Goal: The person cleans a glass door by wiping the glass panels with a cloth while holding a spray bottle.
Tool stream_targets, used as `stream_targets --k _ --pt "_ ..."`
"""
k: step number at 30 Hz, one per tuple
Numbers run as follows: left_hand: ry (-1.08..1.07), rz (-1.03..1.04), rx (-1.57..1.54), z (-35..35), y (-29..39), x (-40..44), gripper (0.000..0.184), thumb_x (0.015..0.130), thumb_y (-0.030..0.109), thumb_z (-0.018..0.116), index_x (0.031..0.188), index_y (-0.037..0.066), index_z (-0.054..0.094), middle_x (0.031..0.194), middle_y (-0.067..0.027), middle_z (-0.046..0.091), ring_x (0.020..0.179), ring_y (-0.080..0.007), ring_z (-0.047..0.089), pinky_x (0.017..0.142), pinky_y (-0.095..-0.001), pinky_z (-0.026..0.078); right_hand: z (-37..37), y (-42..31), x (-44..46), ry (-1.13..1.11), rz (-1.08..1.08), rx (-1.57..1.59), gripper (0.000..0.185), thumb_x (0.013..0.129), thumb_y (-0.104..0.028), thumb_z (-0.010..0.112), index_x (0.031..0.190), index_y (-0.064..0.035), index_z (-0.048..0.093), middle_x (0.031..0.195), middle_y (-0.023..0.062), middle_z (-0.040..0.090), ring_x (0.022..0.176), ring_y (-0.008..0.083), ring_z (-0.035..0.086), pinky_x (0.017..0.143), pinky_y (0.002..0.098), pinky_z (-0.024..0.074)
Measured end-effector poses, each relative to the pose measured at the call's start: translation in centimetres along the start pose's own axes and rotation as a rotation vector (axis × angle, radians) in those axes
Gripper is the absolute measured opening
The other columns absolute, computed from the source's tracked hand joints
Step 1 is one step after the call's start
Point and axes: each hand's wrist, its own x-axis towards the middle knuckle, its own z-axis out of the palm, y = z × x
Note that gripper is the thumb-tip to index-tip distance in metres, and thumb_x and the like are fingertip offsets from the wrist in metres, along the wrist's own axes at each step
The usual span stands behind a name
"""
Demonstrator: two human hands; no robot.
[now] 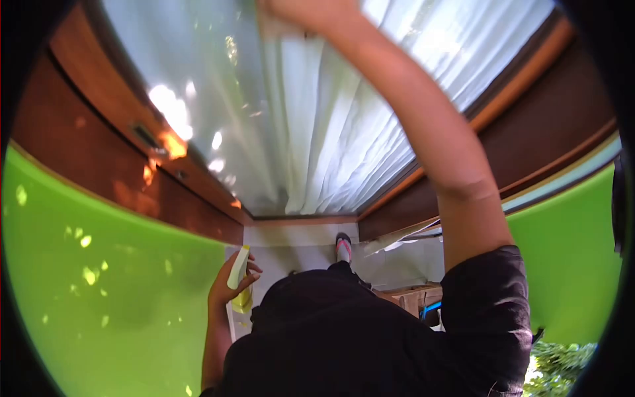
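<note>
My left hand [228,281] is low at my side, its fingers wrapped round a spray bottle [241,298] with a pale trigger head and yellow contents. Raised high, my right hand [311,12] is at the glass pane [198,73] at the top of the view. That hand is smeared by motion and partly cut off. A pale patch shows under it, but I cannot tell whether it is a cloth. Behind the glass hang white curtains [311,152].
A wooden frame [99,79] with a metal latch plate borders the glass on the left. Bright green walls [112,278] flank both sides. Below are a pale tiled floor [284,255] and my foot in a sandal [343,248]. A wooden item [410,299] stands at my right.
</note>
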Motion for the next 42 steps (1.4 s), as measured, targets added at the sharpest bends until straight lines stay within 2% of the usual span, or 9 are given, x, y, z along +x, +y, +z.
stream_targets --k 4,8,11,13,17,25,30,36,42 --pt "0.146 0.036 0.174 0.2 -3.9 -0.8 0.048 0.081 0.007 0.076 0.122 0.002 0.051 0.091 -0.0085 0.063 0.084 -0.0173 0.065 0.076 -0.0339 0.052 -4.4 -1.3 -7.1 -0.285 -0.051 -0.025 0.069 0.084 -0.018 0.06 0.15 -0.0209 0.041 0.109 0.0012 0.063 0.109 0.022 0.057 0.112 0.0481 0.0299" --pt "0.314 0.068 0.365 -0.4 -7.3 -2.8 0.043 0.082 0.01 0.076 0.117 0.003 0.051 0.081 -0.007 0.064 0.078 -0.0168 0.064 0.073 -0.0338 0.051 -7.6 2.1 -13.8 -0.234 0.383 -0.086 0.074 0.081 -0.014 0.06 0.152 -0.0265 0.039 0.104 0.0041 0.061 0.107 0.0244 0.056 0.114 0.0563 0.0278" --pt "0.517 0.061 0.274 0.2 -11.1 -6.1 0.039 0.082 0.006 0.074 0.113 0.003 0.051 0.077 -0.007 0.065 0.074 -0.018 0.065 0.072 -0.033 0.052 -10.8 6.7 -12.8 0.106 0.711 -0.107 0.067 0.091 -0.022 0.052 0.155 -0.0214 0.032 0.156 0.0216 0.03 0.146 0.0419 0.023 0.115 0.0663 0.011" --pt "0.507 0.05 0.239 -0.1 -13.4 -7.2 0.04 0.081 0.003 0.073 0.113 0.002 0.049 0.075 -0.008 0.065 0.072 -0.0189 0.065 0.07 -0.0323 0.053 -10.6 8.6 -10.1 0.265 0.929 -0.155 0.066 0.094 -0.019 0.048 0.155 -0.0079 0.028 0.161 0.025 0.019 0.149 0.0442 0.015 0.116 0.0625 0.007" --pt "0.447 -0.051 0.075 -2.4 -21.4 -8.0 0.037 0.083 0.002 0.069 0.113 0.004 0.048 0.077 -0.0094 0.063 0.073 -0.0185 0.067 0.067 -0.0326 0.053 -7.5 4.8 -4.3 0.167 0.865 -0.095 0.07 0.092 -0.018 0.051 0.153 0.0039 0.023 0.159 0.0278 0.02 0.147 0.0452 0.018 0.117 0.0605 0.0118" --pt "0.563 -0.068 -0.141 0.3 -25.6 -6.4 0.039 0.085 -0.003 0.063 0.117 0.0 0.042 0.075 -0.0121 0.063 0.069 -0.0214 0.068 0.065 -0.0326 0.056 -8.0 -0.2 -17.3 -0.268 0.613 -0.001 0.068 0.09 -0.012 0.051 0.154 -0.0074 0.029 0.162 0.0167 0.023 0.15 0.0338 0.022 0.12 0.0508 0.0163" --pt "0.648 -0.036 -0.084 -0.9 -31.1 -6.2 0.038 0.085 -0.003 0.064 0.116 0.0 0.041 0.075 -0.0126 0.06 0.066 -0.0224 0.067 0.062 -0.0339 0.056 -10.2 2.6 -22.3 -0.031 0.871 -0.089 0.066 0.094 -0.013 0.048 0.155 -0.0035 0.025 0.161 0.0218 0.02 0.15 0.0378 0.017 0.12 0.0518 0.0125" --pt "0.662 -0.07 -0.078 0.4 -29.1 -7.6 0.039 0.084 -0.004 0.065 0.115 0.001 0.041 0.075 -0.0125 0.058 0.064 -0.0225 0.066 0.061 -0.0342 0.055 -8.4 8.8 -11.9 0.361 1.056 -0.218 0.065 0.095 -0.015 0.047 0.154 -0.0012 0.024 0.161 0.0238 0.02 0.15 0.0403 0.015 0.119 0.0543 0.0067" --pt "0.665 -0.139 -0.131 2.3 -28.3 -6.4 0.04 0.084 -0.004 0.065 0.115 0.001 0.041 0.076 -0.0126 0.058 0.064 -0.0226 0.065 0.06 -0.0342 0.054 -8.8 4.4 -15.8 -0.106 0.617 -0.023 0.075 0.085 -0.019 0.06 0.154 -0.0069 0.031 0.159 0.0219 0.026 0.148 0.0408 0.022 0.116 0.0588 0.0183"
